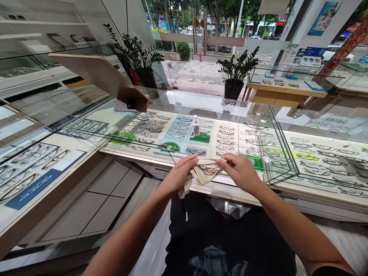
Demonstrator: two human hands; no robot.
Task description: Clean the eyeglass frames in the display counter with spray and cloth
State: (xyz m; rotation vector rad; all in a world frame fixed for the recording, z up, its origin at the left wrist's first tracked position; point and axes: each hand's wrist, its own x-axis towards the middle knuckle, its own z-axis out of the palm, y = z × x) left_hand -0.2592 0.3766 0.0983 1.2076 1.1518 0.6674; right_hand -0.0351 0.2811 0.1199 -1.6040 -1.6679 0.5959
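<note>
A beige cloth with dark and red print is held up between both hands, in front of the glass counter. My left hand pinches its left side, where a loose corner hangs down. At the right end my right hand grips the cloth between thumb and curled fingers. A thin dark rod sticks out by the left fingers; it looks like a glasses temple, but the cloth and hand hide the rest. Beyond the hands, a small white spray bottle stands upright on the counter top.
Under the glass counter top lie rows of eyeglasses and green cards. A tilted board on a stand is at left. Two potted plants stand beyond. Another glass case adjoins at right.
</note>
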